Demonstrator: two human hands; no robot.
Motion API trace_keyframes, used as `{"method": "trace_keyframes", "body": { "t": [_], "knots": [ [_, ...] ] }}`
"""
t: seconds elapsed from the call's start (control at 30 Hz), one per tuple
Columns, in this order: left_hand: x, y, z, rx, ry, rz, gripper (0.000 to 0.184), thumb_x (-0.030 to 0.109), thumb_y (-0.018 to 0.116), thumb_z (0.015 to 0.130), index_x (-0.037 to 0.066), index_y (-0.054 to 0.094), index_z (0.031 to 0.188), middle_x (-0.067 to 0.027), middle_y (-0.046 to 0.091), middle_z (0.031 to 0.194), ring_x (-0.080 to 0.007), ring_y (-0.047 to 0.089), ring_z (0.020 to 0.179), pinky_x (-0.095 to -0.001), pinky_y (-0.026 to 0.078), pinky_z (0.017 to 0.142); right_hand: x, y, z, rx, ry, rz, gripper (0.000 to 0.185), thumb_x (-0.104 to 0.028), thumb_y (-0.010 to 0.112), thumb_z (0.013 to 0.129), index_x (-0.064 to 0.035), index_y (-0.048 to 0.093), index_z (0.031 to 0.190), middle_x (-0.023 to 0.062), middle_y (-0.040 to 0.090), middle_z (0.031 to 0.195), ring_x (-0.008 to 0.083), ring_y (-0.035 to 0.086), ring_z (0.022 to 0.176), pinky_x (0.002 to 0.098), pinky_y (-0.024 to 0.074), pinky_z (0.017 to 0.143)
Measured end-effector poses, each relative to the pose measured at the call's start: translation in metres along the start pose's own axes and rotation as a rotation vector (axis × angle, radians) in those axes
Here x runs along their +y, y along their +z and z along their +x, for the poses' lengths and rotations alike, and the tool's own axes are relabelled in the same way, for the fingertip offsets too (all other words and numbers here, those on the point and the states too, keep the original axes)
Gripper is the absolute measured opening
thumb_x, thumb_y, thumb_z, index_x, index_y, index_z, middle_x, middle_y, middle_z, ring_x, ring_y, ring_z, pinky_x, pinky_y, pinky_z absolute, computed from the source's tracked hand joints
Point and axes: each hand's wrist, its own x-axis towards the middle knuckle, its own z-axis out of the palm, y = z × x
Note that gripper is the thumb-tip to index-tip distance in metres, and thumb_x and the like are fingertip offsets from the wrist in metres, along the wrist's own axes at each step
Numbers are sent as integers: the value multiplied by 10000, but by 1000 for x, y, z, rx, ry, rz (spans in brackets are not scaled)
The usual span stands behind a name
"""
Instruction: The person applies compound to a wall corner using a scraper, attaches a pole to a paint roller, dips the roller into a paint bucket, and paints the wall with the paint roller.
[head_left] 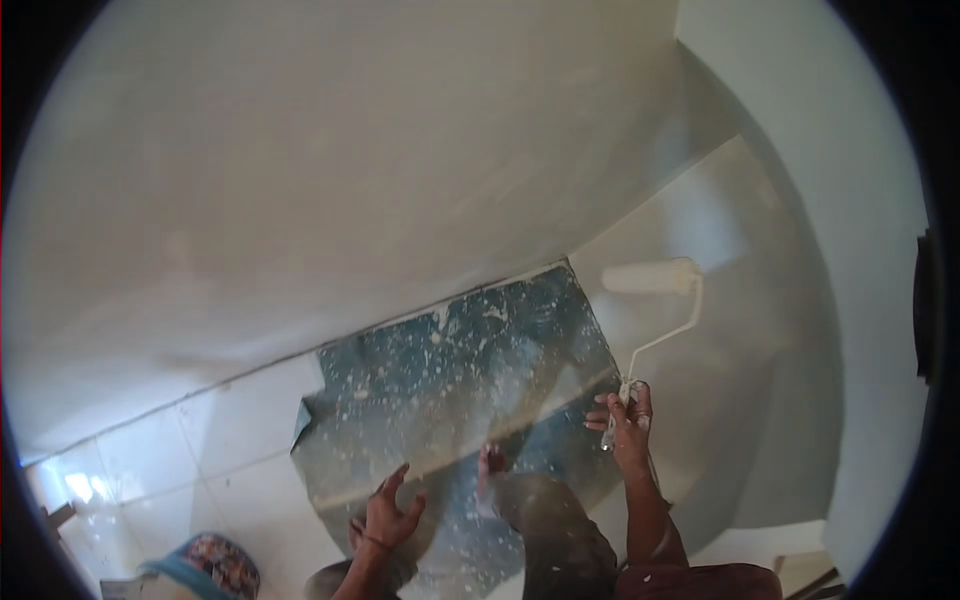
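Observation:
My right hand [628,420] holds a paint roller [652,277] by its handle, with some of the fingers stretched out to the left. The roller's pale sleeve points left, against or close to the wall on the right [760,330]; whether it touches, I cannot tell. My left hand [393,512] is empty, fingers apart, above a dark blue-green sheet [440,390] spattered with pale paint. One bare foot [488,465] is on that sheet, below my bent knee.
White glossy tiles [240,430] show left of the sheet, whose left corner curls up. A large pale wall [330,180] rises along its far edge. At bottom left stands a blue-rimmed container [185,560] with a multicoloured patterned surface. Brownish objects [815,575] sit at lower right.

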Motion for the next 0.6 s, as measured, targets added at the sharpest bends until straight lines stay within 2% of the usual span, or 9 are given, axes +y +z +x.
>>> {"method": "trace_keyframes", "body": {
  "t": [0.07,0.13,0.23,0.27,0.33,0.4,0.43,0.53,0.6],
  "knots": [
    [-11,-5,33,-183,42,106,572,302,757,812,26,617,1294,-239,668,1210,-406,635,1142,-427,511,979,55,-13,58,-91,-63,-75,186,-124,626,979,-117,475,1088,23,571,692,88,485,444,245,391,384],
    [-1,-15,74,-83,277,148,552,272,781,789,5,645,1252,-244,678,1189,-389,661,1112,-416,524,966,112,-17,116,-83,-140,-47,147,-126,632,979,-105,502,1044,26,570,670,99,477,423,252,382,368],
    [-7,-28,125,99,383,251,427,135,760,753,-30,687,1140,-219,713,1130,-339,703,1052,-401,543,932,189,-17,203,-64,-231,62,127,-195,592,1012,-78,559,977,22,554,637,103,472,421,252,364,364],
    [-23,-40,142,59,394,254,541,318,671,949,6,563,1377,-207,599,1366,-348,582,1253,-422,460,1049,199,-11,221,-29,-265,134,165,-225,572,1022,-71,574,962,21,550,635,102,471,422,251,360,363],
    [-9,-32,168,318,587,368,422,219,683,929,-20,638,1274,-203,685,1219,-323,651,1159,-415,500,1001,200,-10,248,48,-328,272,263,-283,532,1043,-57,605,931,18,542,632,99,470,425,248,352,363],
    [-5,-17,184,408,550,310,405,179,673,925,-21,635,1274,-207,687,1214,-311,645,1174,-411,504,997,210,-12,303,107,-422,338,330,-334,486,1059,-46,615,962,15,533,632,98,457,430,252,340,362],
    [-5,-13,193,430,655,433,381,168,679,919,-23,653,1248,-200,694,1202,-319,651,1165,-410,513,987,199,-13,327,123,-494,363,322,-325,493,1058,-46,614,953,13,532,635,94,451,442,251,342,372],
    [1,4,200,277,621,469,359,154,686,908,-22,668,1221,-193,697,1196,-324,660,1149,-417,516,985,128,-13,380,129,-572,444,304,-263,520,1053,-73,570,822,-25,480,599,64,405,443,237,326,374],
    [-10,8,200,200,606,585,369,118,712,868,-5,672,1213,-195,702,1177,-322,667,1132,-411,514,986,85,-21,425,120,-639,379,308,-270,524,1054,-74,567,821,-33,483,609,57,400,443,235,321,382]
  ]
}}
